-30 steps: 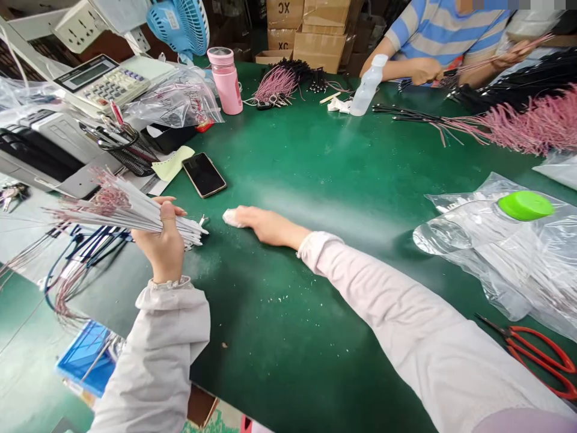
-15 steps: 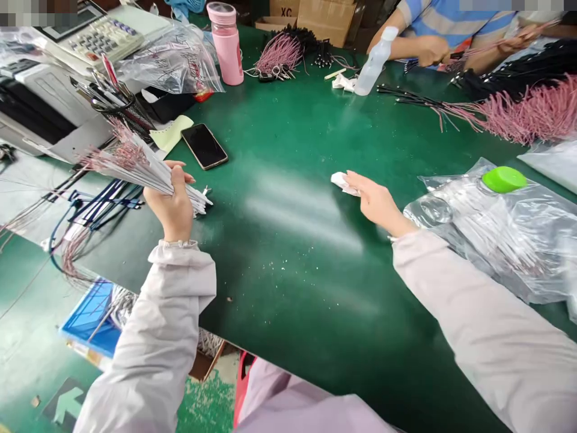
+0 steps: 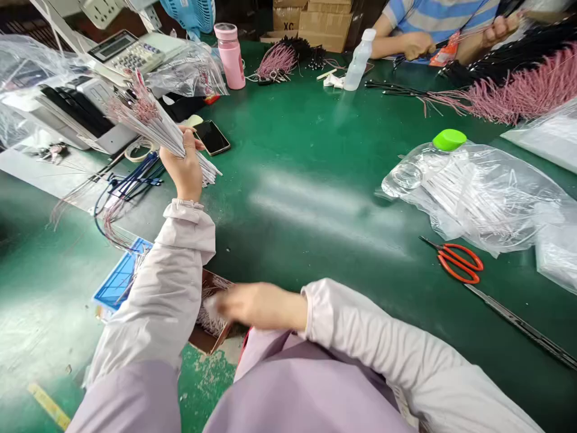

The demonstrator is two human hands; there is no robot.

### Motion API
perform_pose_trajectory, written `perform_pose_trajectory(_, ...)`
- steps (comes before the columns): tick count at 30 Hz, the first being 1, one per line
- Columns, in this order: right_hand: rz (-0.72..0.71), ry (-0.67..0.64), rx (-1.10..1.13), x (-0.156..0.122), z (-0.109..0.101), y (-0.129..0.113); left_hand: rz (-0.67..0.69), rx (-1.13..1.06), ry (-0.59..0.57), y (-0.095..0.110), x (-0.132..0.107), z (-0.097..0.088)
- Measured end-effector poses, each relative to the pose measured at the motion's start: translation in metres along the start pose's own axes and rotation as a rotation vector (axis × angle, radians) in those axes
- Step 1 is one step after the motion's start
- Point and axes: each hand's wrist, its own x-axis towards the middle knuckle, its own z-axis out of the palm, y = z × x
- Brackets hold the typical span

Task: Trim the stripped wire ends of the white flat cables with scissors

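Note:
My left hand [image 3: 184, 162] is wrapped round a bundle of thin white-sleeved wires [image 3: 164, 129] with frayed pinkish ends pointing up and left. The bundle is tilted, its lower white ends near the green table [image 3: 288, 222]. At the front edge of the table, my right hand [image 3: 256, 305] is blurred by motion. A crumpled white tissue [image 3: 210, 308], smeared too, shows at its fingertips. Below that hand stands a cardboard box [image 3: 205, 343] with white wire pieces inside.
Red-handled scissors [image 3: 460, 263] and a metal ruler-like strip [image 3: 518, 325] lie at right, near a plastic bag of white wires [image 3: 478, 192]. A phone [image 3: 211, 137], pink bottle [image 3: 231, 57] and calculator [image 3: 128, 54] are at left. Across the table a person [image 3: 437, 24] handles wires.
My right hand has swept from mid-table to the front edge, above the box. White crumbs on the table have gone from view. My left hand still holds the bundle; the view has shifted.

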Motion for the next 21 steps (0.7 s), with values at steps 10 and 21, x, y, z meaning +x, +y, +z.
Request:
perform_pose_trajectory(10, 0.866, 0.674, -0.196, -0.177, -0.119, 0.085, -0.002, -0.141, -0.15, 0.043, -0.005, -0.006)
perform_pose_trajectory(21, 0.551, 0.421, -0.109, -0.084, -0.051, 0.002, 0.088, -0.191, -0.36, 0.066, 0.008, 0.008)
